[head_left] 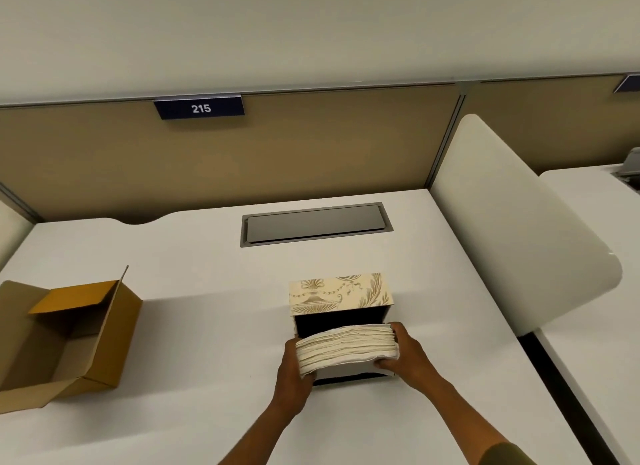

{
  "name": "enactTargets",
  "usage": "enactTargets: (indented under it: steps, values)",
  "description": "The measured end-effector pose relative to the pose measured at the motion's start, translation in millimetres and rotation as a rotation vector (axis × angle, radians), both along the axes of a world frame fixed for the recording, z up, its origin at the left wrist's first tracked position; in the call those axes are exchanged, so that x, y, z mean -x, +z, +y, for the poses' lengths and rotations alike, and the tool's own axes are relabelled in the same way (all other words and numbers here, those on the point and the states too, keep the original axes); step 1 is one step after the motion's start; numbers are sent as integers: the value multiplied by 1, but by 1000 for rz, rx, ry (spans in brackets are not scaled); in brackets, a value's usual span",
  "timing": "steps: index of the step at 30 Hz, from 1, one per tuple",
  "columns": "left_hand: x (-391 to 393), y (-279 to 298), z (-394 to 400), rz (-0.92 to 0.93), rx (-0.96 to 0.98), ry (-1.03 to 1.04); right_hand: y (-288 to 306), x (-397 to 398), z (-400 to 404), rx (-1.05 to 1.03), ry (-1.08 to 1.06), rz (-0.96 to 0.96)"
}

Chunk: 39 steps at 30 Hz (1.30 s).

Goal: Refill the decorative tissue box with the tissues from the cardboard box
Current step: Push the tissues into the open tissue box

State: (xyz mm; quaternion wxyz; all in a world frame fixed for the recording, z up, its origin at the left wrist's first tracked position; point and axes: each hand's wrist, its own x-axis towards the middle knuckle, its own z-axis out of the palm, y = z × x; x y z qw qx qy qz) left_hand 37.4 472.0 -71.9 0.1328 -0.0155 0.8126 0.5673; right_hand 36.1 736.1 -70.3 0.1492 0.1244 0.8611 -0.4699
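A thick stack of white tissues [346, 348] is held between both hands at the open, dark mouth of the decorative tissue box [341, 293], which is cream with a grey urn-and-leaf pattern. My left hand [294, 371] grips the stack's left end, and my right hand [403, 350] grips its right end. The stack sits at the box's near opening, partly over its lower edge. The brown cardboard box [72, 336] lies open at the left of the desk, its inside showing no tissues.
A white desk [207, 326] holds everything. A grey cable hatch [315, 224] is set into it behind the tissue box. A tan partition with a "215" sign [200, 108] backs the desk. A white side divider [512, 229] stands at the right.
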Motion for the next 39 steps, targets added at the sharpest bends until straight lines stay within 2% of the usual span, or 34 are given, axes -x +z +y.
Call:
enactTargets:
  steps: [5,11,18,22,28,30,39]
  values:
    - [2,-10,-7,-57,132,-112,-17,-3,0,-75,69,-33]
    - [6,-18,-11,-35,165,-140,-22,0,2,-129,123,4]
    - [16,-22,-10,16,233,-255,-22,5,7,-122,180,-26]
    - [25,-22,-18,-40,322,-350,-22,7,11,-97,194,-50]
    - [35,-17,-23,-89,262,-421,-28,14,20,17,191,-139]
    - [37,-18,-23,-84,256,-409,-31,15,21,-24,199,-142]
    - [38,-31,-26,-79,284,-211,-31,14,24,28,146,-94]
